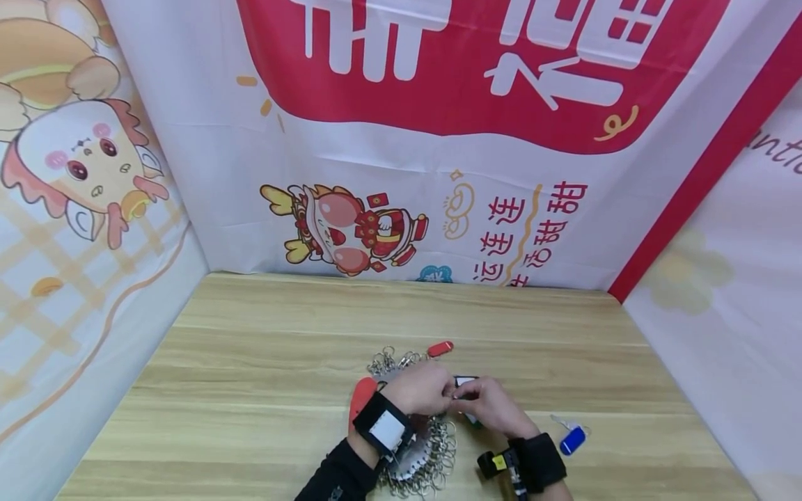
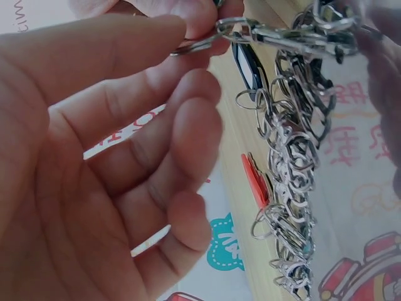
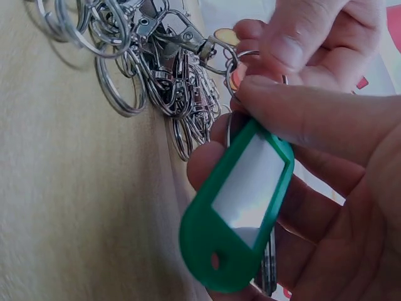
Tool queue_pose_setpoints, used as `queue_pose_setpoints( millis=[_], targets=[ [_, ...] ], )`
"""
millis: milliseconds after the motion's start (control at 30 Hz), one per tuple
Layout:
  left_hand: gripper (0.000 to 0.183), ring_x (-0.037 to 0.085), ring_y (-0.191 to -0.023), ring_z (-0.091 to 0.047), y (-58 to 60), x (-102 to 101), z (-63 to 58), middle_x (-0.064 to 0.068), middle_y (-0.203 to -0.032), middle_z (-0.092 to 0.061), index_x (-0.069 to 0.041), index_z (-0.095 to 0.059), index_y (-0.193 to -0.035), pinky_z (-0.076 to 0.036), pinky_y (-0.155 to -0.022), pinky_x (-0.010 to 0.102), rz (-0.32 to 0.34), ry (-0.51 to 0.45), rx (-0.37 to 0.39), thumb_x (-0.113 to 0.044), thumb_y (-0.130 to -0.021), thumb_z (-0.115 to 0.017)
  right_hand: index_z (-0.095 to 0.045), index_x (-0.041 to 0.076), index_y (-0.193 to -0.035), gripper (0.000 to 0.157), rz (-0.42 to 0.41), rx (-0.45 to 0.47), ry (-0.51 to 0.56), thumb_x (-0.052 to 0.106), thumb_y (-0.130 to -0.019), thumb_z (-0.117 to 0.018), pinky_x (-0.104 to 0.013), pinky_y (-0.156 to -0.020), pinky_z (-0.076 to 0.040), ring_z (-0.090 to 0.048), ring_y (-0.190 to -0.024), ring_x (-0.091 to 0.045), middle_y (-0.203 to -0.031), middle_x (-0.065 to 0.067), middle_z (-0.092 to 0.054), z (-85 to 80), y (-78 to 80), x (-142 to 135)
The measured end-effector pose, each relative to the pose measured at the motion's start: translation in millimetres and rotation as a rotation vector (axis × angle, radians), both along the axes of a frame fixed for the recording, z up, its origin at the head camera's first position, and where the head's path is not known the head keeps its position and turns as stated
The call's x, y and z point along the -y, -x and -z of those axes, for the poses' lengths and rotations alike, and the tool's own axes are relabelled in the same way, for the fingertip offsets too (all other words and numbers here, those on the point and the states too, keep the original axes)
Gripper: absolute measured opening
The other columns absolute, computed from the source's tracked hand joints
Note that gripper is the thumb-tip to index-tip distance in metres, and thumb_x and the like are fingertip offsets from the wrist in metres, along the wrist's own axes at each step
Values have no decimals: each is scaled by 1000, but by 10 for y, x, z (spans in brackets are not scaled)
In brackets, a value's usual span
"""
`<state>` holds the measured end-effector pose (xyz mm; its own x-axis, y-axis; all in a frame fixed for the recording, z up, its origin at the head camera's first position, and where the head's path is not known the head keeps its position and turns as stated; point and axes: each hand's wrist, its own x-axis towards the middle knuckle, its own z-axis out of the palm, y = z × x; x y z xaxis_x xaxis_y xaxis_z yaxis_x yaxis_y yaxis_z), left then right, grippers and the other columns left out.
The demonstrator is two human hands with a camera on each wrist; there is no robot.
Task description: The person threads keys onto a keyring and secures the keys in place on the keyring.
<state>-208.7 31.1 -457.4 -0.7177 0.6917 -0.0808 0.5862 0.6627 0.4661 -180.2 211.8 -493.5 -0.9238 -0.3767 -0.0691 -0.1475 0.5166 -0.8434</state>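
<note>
My left hand (image 1: pixel 422 390) reaches across a round metal rack (image 1: pixel 422 456) hung with many small rings and clips. Its thumb and forefinger pinch a metal ring (image 2: pixel 194 47) joined to one of those clips, while the other fingers are loosely bent. Close beside it, fingertips almost meeting, is my right hand (image 1: pixel 498 407). That hand pinches a green key tag (image 3: pixel 241 200) with a white label by its ring end. Part of a key (image 3: pixel 269 269) shows behind the tag. In the head view the fingers mostly hide the tag.
A red key tag (image 1: pixel 441 348) lies just behind the rack, and a black-framed tag (image 1: pixel 465 380) is near the hands. Further right is a blue key tag (image 1: pixel 573 440) with a key. An orange-red rounded piece (image 1: pixel 362 400) sits at the rack's left. Printed cloth walls surround the wooden table (image 1: pixel 263 348).
</note>
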Motion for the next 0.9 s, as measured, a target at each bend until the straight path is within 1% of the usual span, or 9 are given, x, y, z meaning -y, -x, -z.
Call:
queue_pose_setpoints(
  millis=[133,233,333,433,567,667,767,900],
  targets=[
    [33,6,-45,-41,5,14,-6,-9,-50,-39,-18,-53,-56,-32,-44,21,4,26,8,-21,-85,-69,-75,13,-89,9,1,11,14,19,-83,-71,-24,-67,-45,-59,-78,-13,-86,2,-69,-6,1,-8],
    [31,7,-47,-42,6,19,-17,-8,-53,-40,-19,-52,-58,-32,-45,22,5,49,-4,-17,-85,-68,-75,13,-91,11,19,32,9,20,-85,-70,-23,-66,-44,-57,-76,-12,-86,2,-69,-20,0,-12],
    [31,8,-47,-41,5,18,-16,-7,-54,-39,-18,-51,-59,-33,-45,22,3,67,-10,-16,-85,-66,-75,14,-92,11,42,25,-2,21,-85,-70,-23,-68,-43,-56,-78,-12,-87,2,-68,-41,1,-7],
    [30,8,-47,-42,0,11,-4,-6,-53,-37,-19,-52,-60,-33,-47,23,4,69,-5,-19,-86,-65,-74,13,-92,11,43,15,18,19,-84,-70,-24,-68,-45,-58,-80,-14,-90,1,-68,-68,-8,5],
    [31,9,-46,-42,-10,6,1,-6,-52,-37,-19,-51,-60,-35,-47,24,-34,43,38,-22,-88,-65,-73,12,-92,9,15,35,36,15,-84,-70,-25,-69,-47,-59,-82,-15,-90,0,-69,-72,-12,16],
    [33,9,-46,-41,-13,11,-3,-6,-53,-36,-18,-47,-59,-34,-45,24,-66,27,55,-21,-87,-65,-73,12,-90,8,5,41,16,15,-85,-70,-24,-68,-46,-58,-80,-14,-88,1,-68,-59,-6,18],
    [33,9,-46,-40,-8,13,-2,-7,-53,-35,-17,-46,-59,-33,-46,23,-58,36,32,-17,-86,-65,-74,12,-89,7,12,23,-4,16,-85,-69,-23,-65,-45,-57,-77,-13,-86,1,-68,-46,-3,18],
    [28,7,-49,-42,-3,21,-3,-9,-54,-41,-19,-49,-60,-34,-47,22,-29,58,-12,-14,-83,-65,-73,11,-88,7,27,10,-4,16,-85,-69,-22,-61,-42,-55,-73,-11,-84,1,-67,-36,-4,16]
  ],
)
